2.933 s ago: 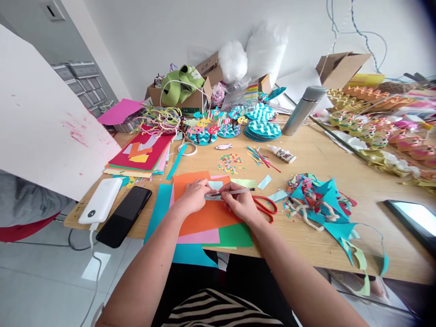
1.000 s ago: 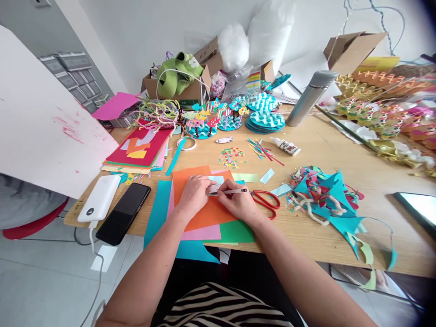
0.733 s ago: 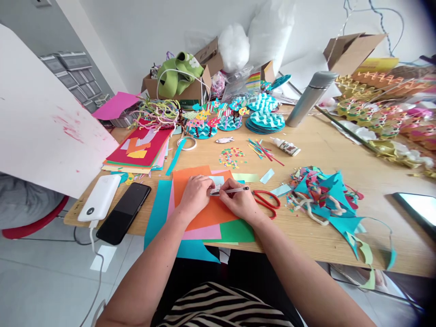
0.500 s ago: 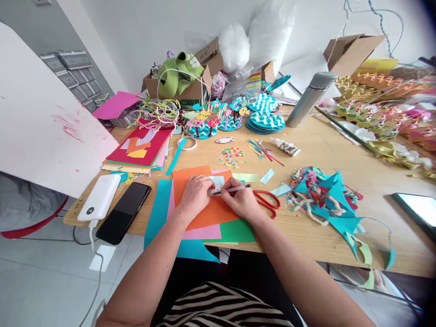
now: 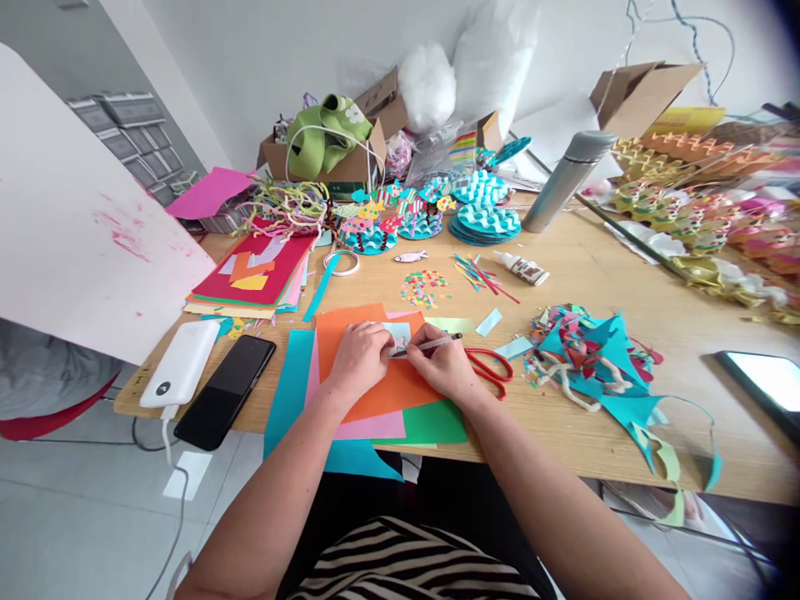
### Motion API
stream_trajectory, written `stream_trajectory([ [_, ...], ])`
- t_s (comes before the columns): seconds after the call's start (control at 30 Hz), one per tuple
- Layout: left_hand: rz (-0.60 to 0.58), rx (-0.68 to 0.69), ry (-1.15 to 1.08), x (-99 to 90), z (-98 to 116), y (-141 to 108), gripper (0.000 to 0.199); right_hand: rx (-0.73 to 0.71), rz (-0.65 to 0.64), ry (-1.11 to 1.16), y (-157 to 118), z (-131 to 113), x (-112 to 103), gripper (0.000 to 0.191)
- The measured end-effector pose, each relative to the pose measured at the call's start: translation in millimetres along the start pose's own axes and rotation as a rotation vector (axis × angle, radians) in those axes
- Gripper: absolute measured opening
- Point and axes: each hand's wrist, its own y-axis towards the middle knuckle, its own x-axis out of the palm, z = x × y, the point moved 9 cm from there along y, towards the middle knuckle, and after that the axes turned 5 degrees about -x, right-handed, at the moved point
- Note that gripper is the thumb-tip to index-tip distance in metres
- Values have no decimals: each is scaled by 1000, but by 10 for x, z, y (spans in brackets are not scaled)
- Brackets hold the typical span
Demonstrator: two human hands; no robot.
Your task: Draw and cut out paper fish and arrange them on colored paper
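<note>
A small pale blue paper (image 5: 401, 330) with a line drawing lies on an orange sheet (image 5: 381, 387). My right hand (image 5: 441, 360) is closed around a pen (image 5: 445, 340), whose tip end is at the drawing. On the left edge of the pale paper rests my left hand (image 5: 364, 354), its fingers together and pressed down. Beneath the orange sheet are pink (image 5: 375, 427), green (image 5: 434, 423) and blue (image 5: 287, 379) sheets. Red-handled scissors (image 5: 493, 371) lie just right of my right hand, their blades hidden.
Left are a white power bank (image 5: 181, 364), a black phone (image 5: 226, 392) and stacked colored paper (image 5: 250, 287). Further back sit confetti (image 5: 425, 288), a glue bottle (image 5: 526, 268), blue paper crafts (image 5: 484, 223) and a steel flask (image 5: 568, 183). Paper scraps (image 5: 593, 358) lie right.
The pen and my right hand have shifted very slightly over the drawing. My left hand stays on the paper. The whole view has moved a little.
</note>
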Motion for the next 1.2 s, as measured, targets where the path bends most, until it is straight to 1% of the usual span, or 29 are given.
stream_trajectory([
  [0.3,-17,-6,-51,18,-49,11,9,-7,-12,-6,2,1,20,7],
  [0.6,-30,-7,-47,29,-53,16,11,7,-75,-5,1,5,104,4],
  [0.7,-26,-3,-43,26,-49,12,10,31,-71,24,8,40,106,5],
  [1.0,-22,-2,-46,11,-35,14,11,74,-43,15,14,117,73,7],
  [1.2,-25,-10,-42,7,-31,10,13,102,-37,15,15,141,63,5],
])
